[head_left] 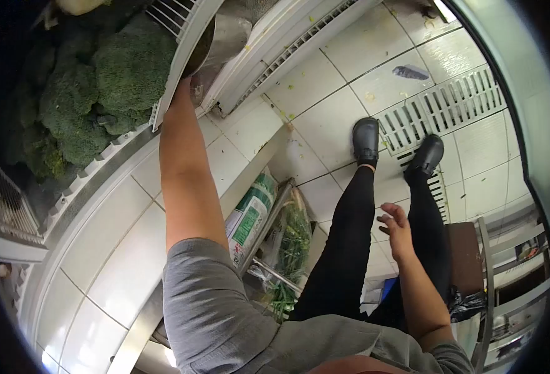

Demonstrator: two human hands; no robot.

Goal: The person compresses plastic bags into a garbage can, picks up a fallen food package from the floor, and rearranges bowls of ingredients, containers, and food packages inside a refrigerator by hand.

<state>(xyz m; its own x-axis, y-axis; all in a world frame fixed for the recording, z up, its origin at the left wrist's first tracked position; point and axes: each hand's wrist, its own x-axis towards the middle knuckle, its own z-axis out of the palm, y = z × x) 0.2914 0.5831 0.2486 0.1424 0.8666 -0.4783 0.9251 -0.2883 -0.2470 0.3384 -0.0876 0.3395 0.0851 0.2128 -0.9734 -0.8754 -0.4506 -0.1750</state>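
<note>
My left arm reaches up into a shelved unit, past the edge of a wire shelf (178, 62). The hand at its end is hidden behind that shelf, near a metal container (228, 37), so its fingers do not show. Heads of broccoli (131, 65) lie on the shelf to the left of the arm. My right hand (396, 227) hangs over my legs at the lower right, fingers apart and slightly curled, holding nothing.
A green and white package (250, 218) and bagged leafy greens (290, 240) stand low beside my legs. A floor drain grate (437, 109) lies by my shoes. At the right is a metal rack (490, 274) beside a brown box (464, 255). Scraps dot the tiled floor (315, 124).
</note>
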